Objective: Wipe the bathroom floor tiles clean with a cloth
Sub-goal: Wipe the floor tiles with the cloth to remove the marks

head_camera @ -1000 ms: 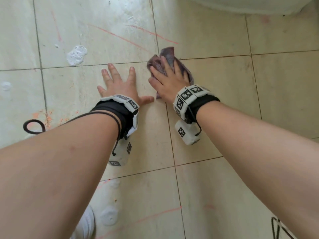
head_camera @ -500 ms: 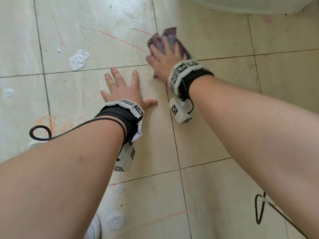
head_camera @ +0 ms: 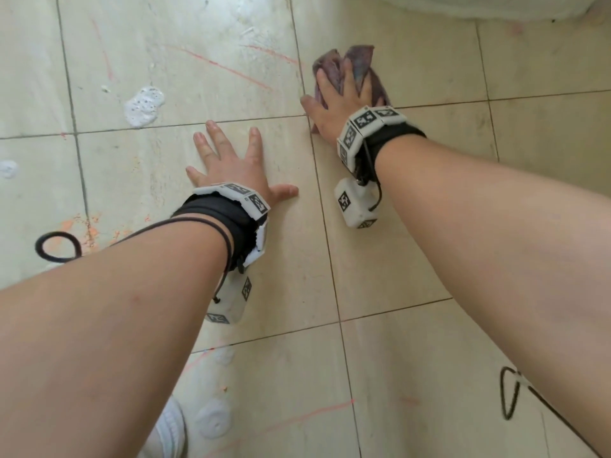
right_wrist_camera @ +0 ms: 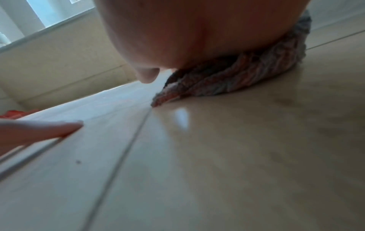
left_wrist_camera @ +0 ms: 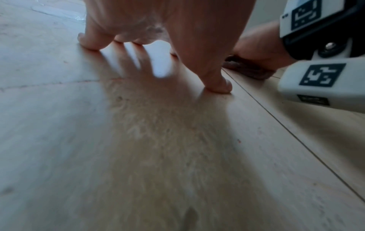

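Note:
A crumpled purple cloth [head_camera: 362, 59] lies on the beige floor tiles [head_camera: 380, 259], just right of a grout line. My right hand [head_camera: 340, 97] lies on top of it and presses it down with fingers laid fairly straight; cloth bunches up beyond the fingertips. In the right wrist view the cloth [right_wrist_camera: 237, 78] is squashed under the palm [right_wrist_camera: 187, 31]. My left hand [head_camera: 231, 163] rests flat on the neighbouring tile with fingers spread and holds nothing. The left wrist view shows its fingertips [left_wrist_camera: 90, 40] on the floor and the cloth [left_wrist_camera: 250, 70] to the right.
A white foam blob [head_camera: 143, 107] and thin red streaks [head_camera: 218, 66] mark the far left tiles. Orange smears sit by a black cable loop [head_camera: 58, 247]. Another cable [head_camera: 509, 395] lies at lower right. A white fixture base [head_camera: 463, 8] borders the top; a white shoe [head_camera: 168, 431] is near me.
My right hand has pushed the cloth away from me across the grout line onto the farther tile, then slightly to the right. The left hand has stayed planted.

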{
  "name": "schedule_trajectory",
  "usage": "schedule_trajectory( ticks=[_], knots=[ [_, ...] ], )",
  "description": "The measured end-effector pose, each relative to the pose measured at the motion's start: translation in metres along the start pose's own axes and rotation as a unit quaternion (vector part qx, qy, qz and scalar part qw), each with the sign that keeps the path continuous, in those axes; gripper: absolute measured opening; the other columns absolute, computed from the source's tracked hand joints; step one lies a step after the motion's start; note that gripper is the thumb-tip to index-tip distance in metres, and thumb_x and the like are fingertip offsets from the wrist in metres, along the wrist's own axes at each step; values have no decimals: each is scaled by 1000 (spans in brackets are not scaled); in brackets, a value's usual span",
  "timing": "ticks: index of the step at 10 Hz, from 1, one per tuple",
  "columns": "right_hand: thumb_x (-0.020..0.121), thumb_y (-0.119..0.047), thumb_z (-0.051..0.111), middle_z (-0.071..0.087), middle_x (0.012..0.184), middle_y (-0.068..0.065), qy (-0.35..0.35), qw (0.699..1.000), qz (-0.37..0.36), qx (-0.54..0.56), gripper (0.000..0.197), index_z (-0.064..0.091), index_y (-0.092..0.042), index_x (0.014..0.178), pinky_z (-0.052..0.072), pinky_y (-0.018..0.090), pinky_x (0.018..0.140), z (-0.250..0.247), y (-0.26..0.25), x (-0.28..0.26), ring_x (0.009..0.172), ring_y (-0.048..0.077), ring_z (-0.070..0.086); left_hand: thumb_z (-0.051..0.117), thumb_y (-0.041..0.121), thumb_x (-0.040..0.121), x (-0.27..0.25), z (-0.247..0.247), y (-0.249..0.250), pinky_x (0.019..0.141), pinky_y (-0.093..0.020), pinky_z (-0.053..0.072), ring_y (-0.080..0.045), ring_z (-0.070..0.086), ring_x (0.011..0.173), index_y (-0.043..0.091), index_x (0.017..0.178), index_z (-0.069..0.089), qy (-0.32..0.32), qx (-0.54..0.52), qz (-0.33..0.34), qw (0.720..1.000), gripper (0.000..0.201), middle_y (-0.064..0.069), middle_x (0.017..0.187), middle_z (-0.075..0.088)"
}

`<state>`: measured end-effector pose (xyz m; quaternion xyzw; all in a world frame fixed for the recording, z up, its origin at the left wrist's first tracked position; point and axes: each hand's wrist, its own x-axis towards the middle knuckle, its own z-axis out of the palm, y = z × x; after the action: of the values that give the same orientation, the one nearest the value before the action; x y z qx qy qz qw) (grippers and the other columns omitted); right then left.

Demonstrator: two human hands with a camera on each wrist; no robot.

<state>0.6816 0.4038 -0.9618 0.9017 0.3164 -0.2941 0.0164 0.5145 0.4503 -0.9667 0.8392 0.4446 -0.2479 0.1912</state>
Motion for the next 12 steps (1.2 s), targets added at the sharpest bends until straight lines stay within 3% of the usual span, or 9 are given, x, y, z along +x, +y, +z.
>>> schedule_trajectory(
  ticks=[2,3,4,5,7,9,10,11,12],
  knots=[
    [97,-62,23,-17,162,-10,-47,989,-129,-53,59,7,-46,152,-5,55,117,24,-6,-43,148,26,-17,60,79,71,1,-1,0,112,-66,10,-41,-17,147,36,155,-6,-10,-4,4,1000,115,-19,158,-25],
    [98,-60,25,-17,161,-11,-44,987,-138,-77,59,5,-46,152,-4,50,118,34,39,-65,148,21,-16,60,80,70,0,-2,0,113,-65,10,-41,-16,147,36,154,-6,-8,-1,2,1000,115,-20,158,-25],
    [98,-59,23,-17,162,-10,-38,995,-67,-67,60,3,-45,153,-3,50,118,17,69,-51,149,23,-15,60,80,70,-2,-3,0,113,-65,10,-41,-16,147,35,154,-6,-10,-3,3,1000,116,-20,158,-25],
    [99,-58,20,-16,162,-8,-15,1000,6,-20,57,7,-44,153,-1,55,117,1,48,-22,148,29,-13,61,80,70,-2,-3,0,112,-66,10,-42,-16,147,35,154,-5,-9,-7,7,1000,116,-20,158,-24],
    [98,-59,22,-16,162,-9,-38,994,-99,-26,57,9,-46,152,-6,56,116,29,14,-50,148,28,-17,62,79,69,0,-2,0,112,-66,11,-41,-16,147,35,155,-4,-5,-3,4,1000,117,-20,158,-24],
    [99,-58,22,-18,161,-9,-50,992,-69,-93,58,1,-45,152,-4,49,118,32,93,-85,149,22,-15,60,81,68,-2,-2,-1,113,-66,11,-41,-15,147,35,154,-4,-9,1,5,1000,117,-20,158,-24],
    [99,-58,24,-18,162,-7,-32,999,17,-41,60,3,-43,153,-3,52,118,4,80,-50,148,27,-15,60,81,68,-2,-2,0,112,-67,10,-42,-16,147,35,154,-5,-8,1,5,1000,117,-20,158,-24],
    [98,-61,26,-18,162,-2,-23,999,27,8,63,6,-41,154,-5,56,117,-1,30,-24,147,35,-17,61,80,68,1,-3,1,111,-68,10,-42,-16,146,35,154,-4,-9,0,1,1000,118,-21,158,-24],
    [97,-61,27,-18,162,-6,-34,997,-62,-1,60,9,-44,153,-6,56,116,24,1,-45,148,29,-18,63,78,69,0,-3,2,111,-68,11,-42,-16,146,34,155,-3,-7,0,-1,1000,117,-21,158,-24]
  ],
)
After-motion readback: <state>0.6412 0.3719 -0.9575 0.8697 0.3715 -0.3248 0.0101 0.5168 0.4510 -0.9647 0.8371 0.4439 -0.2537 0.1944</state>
